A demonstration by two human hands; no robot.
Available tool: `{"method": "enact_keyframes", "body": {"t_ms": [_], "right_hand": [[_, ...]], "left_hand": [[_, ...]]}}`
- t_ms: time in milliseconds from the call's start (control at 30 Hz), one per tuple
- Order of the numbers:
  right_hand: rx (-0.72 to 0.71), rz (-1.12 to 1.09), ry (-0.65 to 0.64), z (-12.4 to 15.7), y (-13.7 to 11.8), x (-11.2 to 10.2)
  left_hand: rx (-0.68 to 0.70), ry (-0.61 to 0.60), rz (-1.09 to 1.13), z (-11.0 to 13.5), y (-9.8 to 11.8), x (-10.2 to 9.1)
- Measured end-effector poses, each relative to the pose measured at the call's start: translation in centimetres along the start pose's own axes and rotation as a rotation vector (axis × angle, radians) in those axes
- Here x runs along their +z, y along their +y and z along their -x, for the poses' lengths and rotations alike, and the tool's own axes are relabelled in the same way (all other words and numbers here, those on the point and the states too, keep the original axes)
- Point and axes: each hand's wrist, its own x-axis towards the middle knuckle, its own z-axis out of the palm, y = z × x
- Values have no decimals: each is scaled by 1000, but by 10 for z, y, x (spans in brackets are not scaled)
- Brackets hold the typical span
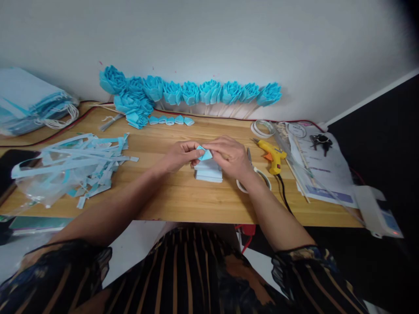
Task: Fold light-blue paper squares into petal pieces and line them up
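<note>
Between both hands is a small folded light-blue piece (206,154), paper or fabric, I cannot tell which. My left hand (183,155) pinches its left side with thumb and fingers. On its right side, the fingers of my right hand (231,156) are closed on it. Just under the hands lies a stack of pale cut sheets (208,174) on the wooden table. Behind, a short row of similar folded blue pieces (170,120) lies near blue flowers (135,104). Scissors (262,174) rest partly hidden beside my right wrist.
A yellow hot glue gun (272,156) with a black cord and a roll of tape (262,128) lie to the right. Blue-white scraps (94,161) are heaped at left. Stemmed blue flowers (209,92) lean on the wall. Keys (321,143) sit on papers (314,165).
</note>
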Motion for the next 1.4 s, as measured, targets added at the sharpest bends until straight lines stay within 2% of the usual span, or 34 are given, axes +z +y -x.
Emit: {"method": "enact_keyframes", "body": {"t_ms": [200, 400, 867, 1100, 1400], "right_hand": [[102, -79, -32, 2, -7, -3], [209, -134, -5, 3, -7, -1], [299, -175, 36, 1, -9, 5], [444, -404, 33, 1, 0, 11], [406, -343, 54, 1, -6, 10]], "left_hand": [[15, 16, -23, -2, -4, 0], [29, 7, -72, -2, -3, 2], [56, 27, -110, -3, -6, 0], [63, 37, -162, -3, -9, -1], [50, 57, -145, -2, -5, 1]]}}
